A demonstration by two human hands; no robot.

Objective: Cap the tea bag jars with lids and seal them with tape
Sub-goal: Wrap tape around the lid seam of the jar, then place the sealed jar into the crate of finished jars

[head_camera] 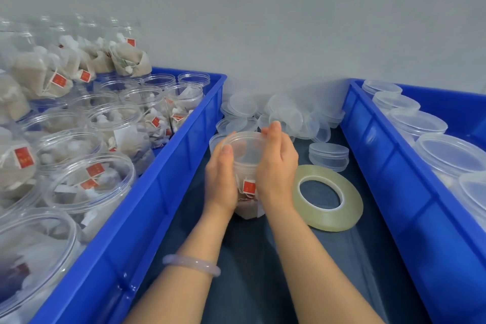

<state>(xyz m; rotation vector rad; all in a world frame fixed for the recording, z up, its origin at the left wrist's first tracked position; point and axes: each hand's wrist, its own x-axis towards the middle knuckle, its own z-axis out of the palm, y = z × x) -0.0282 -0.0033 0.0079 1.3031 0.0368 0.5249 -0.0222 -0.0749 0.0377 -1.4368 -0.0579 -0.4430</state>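
To my left sits the big blue crate (163, 181), packed with open clear jars of tea bags (115, 129), some stacked higher at the back. To my right stands a second blue crate (394, 179) holding a row of capped jars (418, 123). Between the two runs the dark table top (263, 258), and at its far end, against the wall, lies a loose heap of clear lids (242, 107), with two more lids stacked (328, 156) just in front of it. The roll of clear tape (352, 208) lies flat on the table just right of my right wrist. In the middle stands the jar (247, 208) I am working on, upright and full of tea bags, one red tag showing through its wall. My left hand (221, 181) is wrapped round the jar's left side, thumb up at the rim. My right hand (276, 165) cups the other side, fingers curled over the far edge of the lid (244, 144), which sits on the mouth. A pale bracelet (192, 264) rings my left wrist.
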